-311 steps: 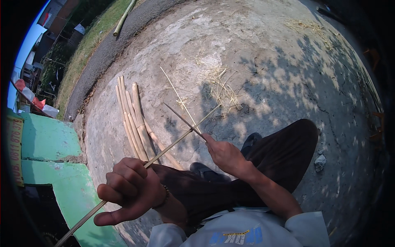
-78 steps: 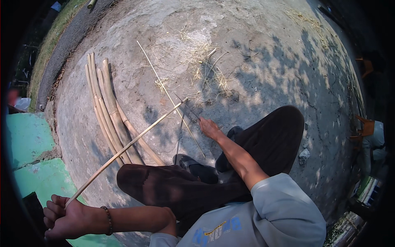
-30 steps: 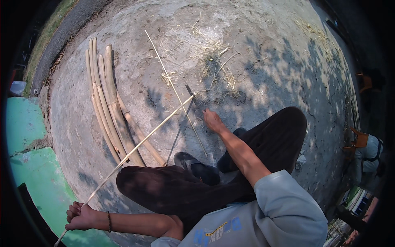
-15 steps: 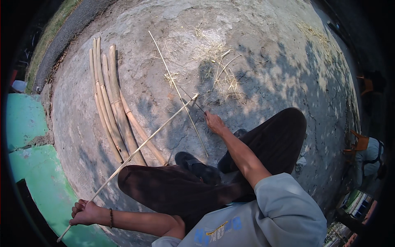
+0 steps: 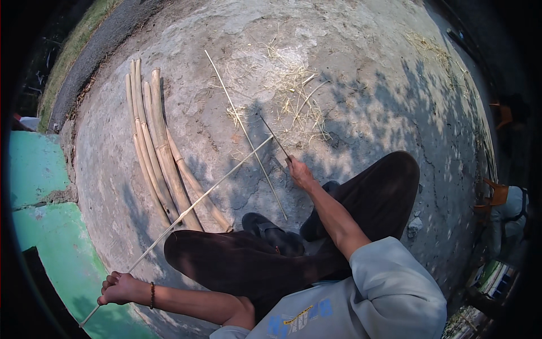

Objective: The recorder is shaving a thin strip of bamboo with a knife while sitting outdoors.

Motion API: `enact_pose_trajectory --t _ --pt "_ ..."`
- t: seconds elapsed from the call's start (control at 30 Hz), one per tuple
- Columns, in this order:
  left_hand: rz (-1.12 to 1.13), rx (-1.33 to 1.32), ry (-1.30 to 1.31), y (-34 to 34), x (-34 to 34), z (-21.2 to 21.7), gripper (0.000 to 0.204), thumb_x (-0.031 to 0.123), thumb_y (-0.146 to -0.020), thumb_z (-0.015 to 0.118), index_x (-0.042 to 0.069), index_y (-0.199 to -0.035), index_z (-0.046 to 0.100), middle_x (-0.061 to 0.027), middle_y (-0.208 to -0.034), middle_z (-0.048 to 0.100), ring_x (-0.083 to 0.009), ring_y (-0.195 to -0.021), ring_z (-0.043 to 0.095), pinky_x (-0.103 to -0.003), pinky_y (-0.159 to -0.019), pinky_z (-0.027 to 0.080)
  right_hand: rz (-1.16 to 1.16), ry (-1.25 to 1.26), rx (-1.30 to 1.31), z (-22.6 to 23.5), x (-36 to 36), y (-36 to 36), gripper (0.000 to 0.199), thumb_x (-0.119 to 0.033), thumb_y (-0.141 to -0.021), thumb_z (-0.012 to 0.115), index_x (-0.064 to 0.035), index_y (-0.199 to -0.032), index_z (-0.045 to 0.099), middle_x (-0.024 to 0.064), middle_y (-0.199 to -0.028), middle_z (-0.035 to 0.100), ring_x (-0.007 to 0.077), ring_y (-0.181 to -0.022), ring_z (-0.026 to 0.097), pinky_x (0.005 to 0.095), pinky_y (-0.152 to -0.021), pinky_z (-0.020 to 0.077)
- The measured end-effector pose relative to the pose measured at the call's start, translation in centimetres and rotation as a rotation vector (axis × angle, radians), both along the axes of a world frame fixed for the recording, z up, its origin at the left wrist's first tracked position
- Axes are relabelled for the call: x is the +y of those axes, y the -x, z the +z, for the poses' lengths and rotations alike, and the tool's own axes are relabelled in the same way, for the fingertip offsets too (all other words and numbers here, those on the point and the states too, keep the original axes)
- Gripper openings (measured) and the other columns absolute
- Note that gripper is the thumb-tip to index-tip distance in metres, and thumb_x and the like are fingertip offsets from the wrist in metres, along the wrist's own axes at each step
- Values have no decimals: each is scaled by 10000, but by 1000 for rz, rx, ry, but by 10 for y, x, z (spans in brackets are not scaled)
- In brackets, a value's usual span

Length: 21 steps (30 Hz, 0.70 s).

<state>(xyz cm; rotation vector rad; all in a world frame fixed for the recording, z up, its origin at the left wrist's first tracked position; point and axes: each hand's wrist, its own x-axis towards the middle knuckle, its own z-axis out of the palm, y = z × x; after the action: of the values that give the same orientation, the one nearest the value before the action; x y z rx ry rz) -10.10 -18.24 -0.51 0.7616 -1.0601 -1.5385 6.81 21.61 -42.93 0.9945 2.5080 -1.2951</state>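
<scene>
My left hand (image 5: 117, 288), at the lower left, is closed round a long pale bamboo strip (image 5: 217, 181) close to its near end. The strip slants up over my left knee to the middle of the view. In my right hand (image 5: 300, 172) is a knife (image 5: 280, 146) with a narrow dark blade, its tip pointing up and to the left. The blade crosses the far end of the strip; whether they touch I cannot tell. Beneath them on the ground lies a second thin bamboo strip (image 5: 240, 121).
Several bamboo poles (image 5: 164, 150) lie side by side at the left. Pale shavings (image 5: 293, 90) are scattered on the concrete ground ahead. Green-painted slabs (image 5: 42, 169) border the far left. At the right edge, another person (image 5: 508, 214) is near an orange chair (image 5: 497, 193).
The knife has shifted slightly right, and more of its blade shows across the strip's far end. My left hand keeps its grip. The whole view has moved a little.
</scene>
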Motion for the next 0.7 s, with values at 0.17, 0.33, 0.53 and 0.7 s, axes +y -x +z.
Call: enact_pose_trajectory --t 0.17,0.33,0.53,0.7 --pt "-46 2 44 -2 14 1 478 453 -962 387 120 -644 263 -16 -570 269 -172 -495 210 -306 -471 214 60 -26 -70 0 -8 4 244 -278 -1002 444 -72 -1120 501 293 -881 646 495 -869 620 568 -744 478" --pt "-78 31 11 -7 27 14 490 526 -977 375 166 -684 219 16 -590 173 -150 -539 144 -289 -516 209 94 -149 -169 -7 9 15 217 -231 -982 448 -65 -1106 510 278 -926 664 487 -906 633 561 -778 499" --pt "-129 63 23 -23 41 24 507 537 -986 372 167 -677 212 20 -584 151 -141 -532 134 -278 -504 195 94 -176 -219 -16 16 19 241 -208 -971 441 -25 -1095 538 275 -997 667 481 -972 634 536 -845 509" --pt "-139 118 0 -51 71 31 517 503 -1021 352 167 -674 169 24 -587 116 -121 -520 118 -278 -481 161 30 -154 -187 -19 21 21 302 -253 -985 438 2 -1077 571 292 -1031 657 467 -1019 627 532 -869 500"
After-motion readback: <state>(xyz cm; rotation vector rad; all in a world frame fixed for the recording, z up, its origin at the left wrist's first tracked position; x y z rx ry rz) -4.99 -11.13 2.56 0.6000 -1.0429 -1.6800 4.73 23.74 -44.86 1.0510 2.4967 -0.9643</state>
